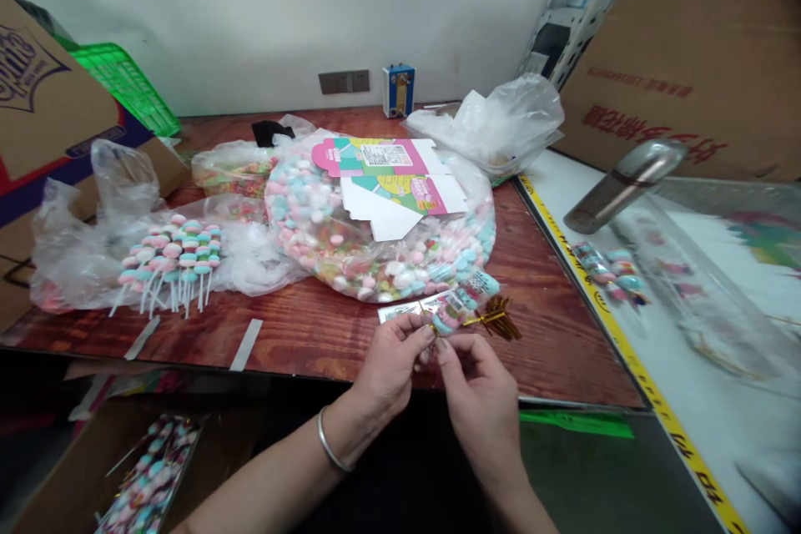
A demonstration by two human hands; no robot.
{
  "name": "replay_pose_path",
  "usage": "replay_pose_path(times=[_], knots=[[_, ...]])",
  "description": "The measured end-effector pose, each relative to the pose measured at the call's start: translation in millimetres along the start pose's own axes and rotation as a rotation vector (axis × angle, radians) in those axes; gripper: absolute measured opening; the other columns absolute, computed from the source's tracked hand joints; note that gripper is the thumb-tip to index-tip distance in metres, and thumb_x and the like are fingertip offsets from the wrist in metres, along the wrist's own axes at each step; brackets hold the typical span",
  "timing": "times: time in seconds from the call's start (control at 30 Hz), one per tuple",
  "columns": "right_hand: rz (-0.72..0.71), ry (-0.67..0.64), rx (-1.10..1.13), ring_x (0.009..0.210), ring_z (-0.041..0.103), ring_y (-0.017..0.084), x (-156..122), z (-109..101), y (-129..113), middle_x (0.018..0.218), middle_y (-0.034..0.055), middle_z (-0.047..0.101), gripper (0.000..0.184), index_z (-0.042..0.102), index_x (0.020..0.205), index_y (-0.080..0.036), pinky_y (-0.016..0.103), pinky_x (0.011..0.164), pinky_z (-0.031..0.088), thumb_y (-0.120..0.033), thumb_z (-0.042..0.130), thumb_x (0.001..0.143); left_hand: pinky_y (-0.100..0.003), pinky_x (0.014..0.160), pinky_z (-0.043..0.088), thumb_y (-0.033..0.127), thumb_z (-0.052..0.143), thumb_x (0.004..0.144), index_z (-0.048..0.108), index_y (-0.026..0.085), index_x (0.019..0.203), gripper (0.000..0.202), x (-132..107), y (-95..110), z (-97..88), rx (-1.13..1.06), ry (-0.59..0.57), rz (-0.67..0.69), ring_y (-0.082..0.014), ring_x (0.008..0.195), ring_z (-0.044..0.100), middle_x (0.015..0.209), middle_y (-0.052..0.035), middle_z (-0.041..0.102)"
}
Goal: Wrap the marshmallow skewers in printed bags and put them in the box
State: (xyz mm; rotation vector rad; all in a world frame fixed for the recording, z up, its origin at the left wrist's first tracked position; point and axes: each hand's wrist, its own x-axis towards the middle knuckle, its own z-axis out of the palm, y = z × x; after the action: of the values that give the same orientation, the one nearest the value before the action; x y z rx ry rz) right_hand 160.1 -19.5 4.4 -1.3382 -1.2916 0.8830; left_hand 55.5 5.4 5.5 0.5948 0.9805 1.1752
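Observation:
A marshmallow skewer in a clear printed wrapper points away from me, pink, white and blue inside. My left hand pinches the gathered neck of its wrapper between thumb and fingers. Close against it, my right hand is closed, thumb and forefinger on a gold twist tie at that neck. The fingers partly hide the tie and the stick. Just beyond the skewer lies a bundle of gold twist ties on the wooden table. A flat printed wrapper lies behind my left fingers.
A round tray of marshmallows carries an unfolded printed carton. Several unwrapped marshmallow skewers rest on plastic at left. Below the edge, a carton holds wrapped skewers. At right are a steel flask and wrapped skewers.

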Motion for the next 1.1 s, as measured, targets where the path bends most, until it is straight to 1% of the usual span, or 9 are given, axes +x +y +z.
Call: replay_pose_path(times=[0.1, 0.23, 0.37, 0.43, 0.5, 0.6, 0.77, 0.97, 1.1], knots=[[0.260, -0.089, 0.331, 0.057, 0.061, 0.014, 6, -1, 1, 0.070, -0.0003, 0.066, 0.025, 0.057, 0.088, -0.020, 0.025, 0.053, 0.049, -0.042, 0.067, 0.080, -0.017, 0.043, 0.024, 0.033, 0.076, 0.069, 0.062, 0.012, 0.082, 0.028, 2, -2, -0.4, -0.133, -0.092, -0.083, -0.0037, 0.043, 0.030, 0.049, 0.0075, 0.043], [0.303, -0.169, 0.347, 0.050, 0.055, 0.012, 11, -6, 6, 0.068, 0.0010, 0.066, 0.035, 0.060, 0.099, -0.018, 0.022, 0.044, 0.044, -0.045, 0.068, 0.078, -0.017, 0.044, 0.027, 0.035, 0.067, 0.079, 0.062, 0.016, 0.088, 0.022, 3, -1, -6.3, -0.015, -0.197, -0.067, -0.0048, 0.043, 0.029, 0.050, 0.0081, 0.041], [0.129, -0.091, 0.018, 0.070, 0.065, 0.018, 10, -16, 10, 0.084, 0.0071, 0.071, 0.029, 0.064, 0.098, -0.017, 0.029, 0.063, 0.052, -0.042, 0.060, 0.084, -0.025, 0.070, 0.045, 0.024, 0.056, 0.088, 0.066, 0.018, 0.096, 0.015, 2, 7, -14.2, 0.599, -0.243, 0.352, -0.0130, 0.073, 0.056, 0.080, -0.0033, 0.062], [0.047, -0.071, -0.119, 0.071, 0.065, 0.019, 9, -19, 11, 0.084, 0.0070, 0.071, 0.026, 0.064, 0.097, -0.017, 0.030, 0.066, 0.051, -0.040, 0.057, 0.085, -0.032, 0.083, 0.046, 0.019, 0.048, 0.090, 0.064, 0.019, 0.108, 0.024, 0, 9, -17.5, 0.902, -0.278, 0.573, -0.0187, 0.092, 0.058, 0.099, -0.0083, 0.064], [-0.004, -0.092, -0.168, 0.064, 0.062, 0.017, 9, -21, 9, 0.077, 0.0049, 0.070, 0.022, 0.063, 0.090, -0.018, 0.027, 0.059, 0.049, -0.038, 0.056, 0.086, -0.034, 0.083, 0.046, 0.017, 0.042, 0.092, 0.062, 0.018, 0.114, 0.030, -1, 9, -19.0, 1.078, -0.283, 0.674, -0.0205, 0.093, 0.058, 0.100, -0.0102, 0.064], [-0.019, -0.142, -0.104, 0.057, 0.058, 0.014, 9, -19, 5, 0.069, 0.0015, 0.065, 0.021, 0.060, 0.081, -0.019, 0.023, 0.052, 0.045, -0.037, 0.054, 0.088, -0.030, 0.076, 0.047, 0.018, 0.041, 0.093, 0.065, 0.016, 0.106, 0.028, -4, 5, -16.5, 1.041, -0.179, 0.639, -0.0179, 0.082, 0.059, 0.090, -0.0078, 0.065], [0.045, -0.086, -0.006, 0.064, 0.063, 0.016, 7, -9, 2, 0.072, 0.0024, 0.067, 0.021, 0.064, 0.083, -0.018, 0.024, 0.060, 0.050, -0.038, 0.058, 0.086, -0.024, 0.070, 0.045, 0.024, 0.046, 0.093, 0.071, 0.016, 0.094, 0.026, -6, 4, -7.3, 0.800, -0.084, 0.467, -0.0152, 0.074, 0.060, 0.079, -0.0026, 0.067], [0.074, -0.008, 0.050, 0.064, 0.065, 0.016, 4, -6, 5, 0.076, 0.0042, 0.071, 0.021, 0.067, 0.086, -0.017, 0.025, 0.060, 0.052, -0.037, 0.060, 0.084, -0.026, 0.074, 0.047, 0.029, 0.047, 0.093, 0.073, 0.015, 0.094, 0.029, -5, 6, -5.2, 0.701, -0.169, 0.399, -0.0164, 0.077, 0.061, 0.080, -0.0035, 0.068], [-0.025, -0.014, -0.032, 0.065, 0.066, 0.015, 4, -15, 0, 0.079, 0.0026, 0.072, 0.018, 0.067, 0.096, -0.019, 0.024, 0.061, 0.052, -0.031, 0.060, 0.085, -0.036, 0.095, 0.046, 0.027, 0.051, 0.090, 0.066, 0.021, 0.118, 0.032, -3, 13, -8.7, 0.618, -0.363, 0.374, -0.0218, 0.103, 0.061, 0.112, -0.0068, 0.067]])
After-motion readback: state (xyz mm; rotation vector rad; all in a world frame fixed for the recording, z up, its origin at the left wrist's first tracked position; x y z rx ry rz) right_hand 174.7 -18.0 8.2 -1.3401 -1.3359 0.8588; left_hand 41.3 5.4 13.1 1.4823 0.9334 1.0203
